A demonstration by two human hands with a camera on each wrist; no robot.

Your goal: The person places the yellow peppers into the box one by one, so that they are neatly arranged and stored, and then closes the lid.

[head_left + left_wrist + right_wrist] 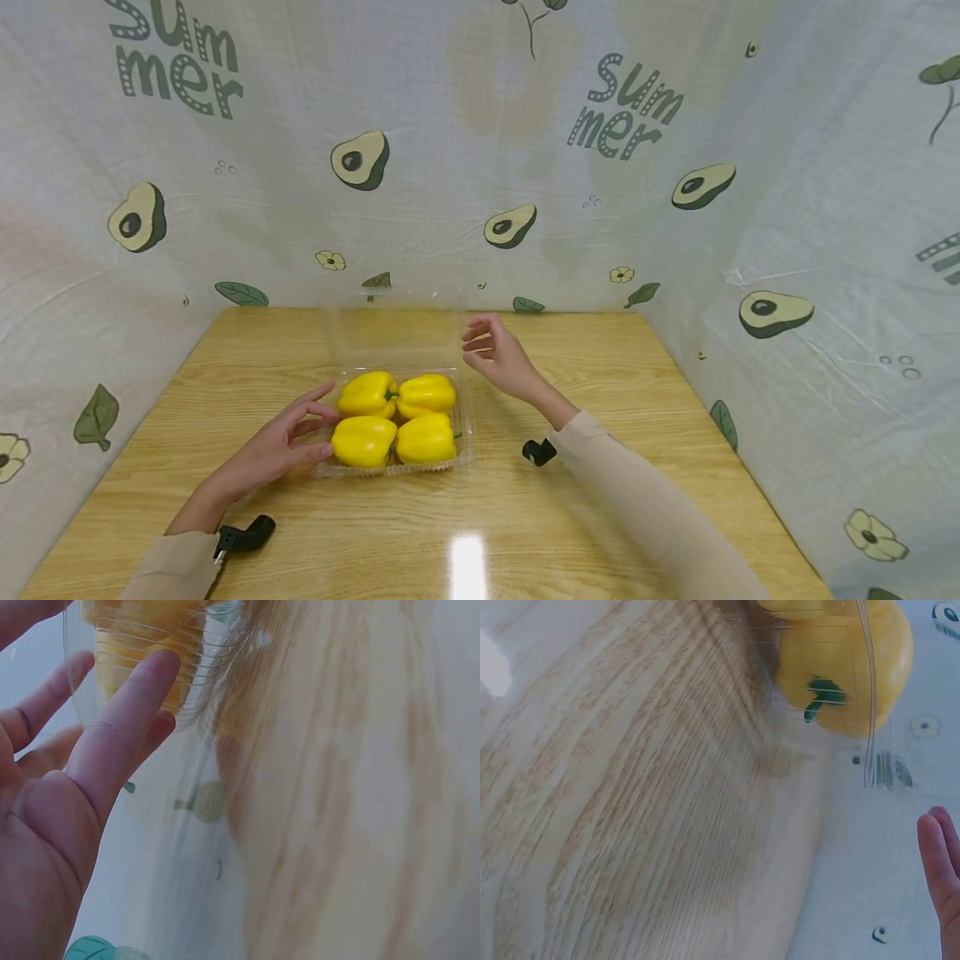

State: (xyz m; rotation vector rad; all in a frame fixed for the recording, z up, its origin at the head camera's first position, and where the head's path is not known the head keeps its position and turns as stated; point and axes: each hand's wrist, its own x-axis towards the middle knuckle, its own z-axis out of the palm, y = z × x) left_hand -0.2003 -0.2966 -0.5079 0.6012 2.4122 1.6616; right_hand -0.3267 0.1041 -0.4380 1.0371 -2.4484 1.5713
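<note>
A clear plastic clamshell box (468, 421) sits on the table with its see-through lid (397, 333) raised at the back. Several yellow bell peppers (363, 442) with green stems lie inside in two rows. At the box's left side is my left hand (281, 446), its fingers spread and fingertips right at the wall. The left wrist view shows its thumb (142, 697) overlapping the ribbed plastic. My right hand (502, 358) hovers by the lid's right edge, fingers loosely bent and holding nothing. In the right wrist view, its fingertips (934, 840) are apart from the box.
The light wood table (600, 500) is bordered by a hanging cloth (420, 217) printed with avocados and leaves, behind and at both sides. Black wrist devices (247, 534) are worn at both sleeves. A bright reflection shows near the table's front.
</note>
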